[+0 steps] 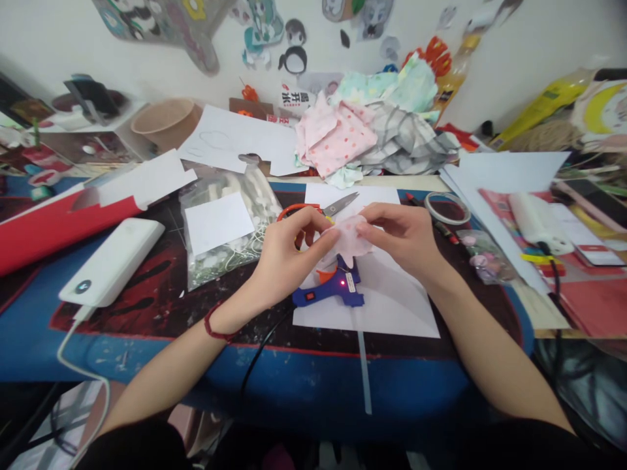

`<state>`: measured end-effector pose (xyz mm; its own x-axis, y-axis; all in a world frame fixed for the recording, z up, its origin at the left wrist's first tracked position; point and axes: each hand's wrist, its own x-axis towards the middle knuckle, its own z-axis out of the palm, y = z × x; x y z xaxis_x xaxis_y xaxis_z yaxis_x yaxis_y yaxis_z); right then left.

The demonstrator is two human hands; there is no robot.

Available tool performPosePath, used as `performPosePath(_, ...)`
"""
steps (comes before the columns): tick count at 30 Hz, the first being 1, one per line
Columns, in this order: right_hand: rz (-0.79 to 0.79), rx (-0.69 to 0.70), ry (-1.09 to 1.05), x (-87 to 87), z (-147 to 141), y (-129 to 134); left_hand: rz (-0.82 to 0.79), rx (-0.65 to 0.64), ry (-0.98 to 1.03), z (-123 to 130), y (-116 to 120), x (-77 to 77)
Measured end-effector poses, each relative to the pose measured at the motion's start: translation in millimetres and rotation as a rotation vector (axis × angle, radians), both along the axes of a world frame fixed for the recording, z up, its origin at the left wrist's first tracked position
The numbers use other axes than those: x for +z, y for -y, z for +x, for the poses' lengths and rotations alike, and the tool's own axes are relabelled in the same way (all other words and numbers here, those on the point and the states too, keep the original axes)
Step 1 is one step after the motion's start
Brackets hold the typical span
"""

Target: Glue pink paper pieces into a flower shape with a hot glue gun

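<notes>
A small piece of pale pink fabric is stretched between my two hands over the middle of the desk. My left hand pinches its left edge between thumb and fingers. The right edge is pinched by my right hand. Just below the fabric, a blue glue gun with a lit red light lies on white paper, a clear glue stick extending from it toward the desk's front edge. Scissors with orange handles lie behind my hands, partly hidden by my left hand.
A plastic bag of stems and a white power bank lie to the left. Crumpled fabrics are piled at the back. On the right are a wire roll, a small bag of pink pieces and a phone.
</notes>
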<state>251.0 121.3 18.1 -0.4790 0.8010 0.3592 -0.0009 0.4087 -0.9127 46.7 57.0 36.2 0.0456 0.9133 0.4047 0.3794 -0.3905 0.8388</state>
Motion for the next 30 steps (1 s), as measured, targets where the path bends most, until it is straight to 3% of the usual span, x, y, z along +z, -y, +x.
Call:
performPosePath(7, 0.015, 0.0, 0.135, -1.9, -3.7, 3.9, 0.053, 0.044, 0.006, 0.7, -0.7, -1.5)
performPosePath(15, 0.062, -0.065, 0.132, -2.9, -2.2, 3.5, 0.024, 0.05, 0.003, -2.0, -1.3, -2.9)
performPosePath(17, 0.084, -0.107, 0.13, -3.0, -2.7, 4.3, 0.096, 0.096, -0.093, -1.9, -0.8, -2.9)
performPosePath(22, 0.158, -0.145, 0.134, -0.8, -5.6, 8.2, 0.494, 0.282, -0.393, 0.2, -2.4, -10.1)
performPosePath(30, 0.127, -0.093, 0.085, -0.9, -6.3, 11.4, 0.596, 0.299, -0.538, -4.7, -6.1, -25.1)
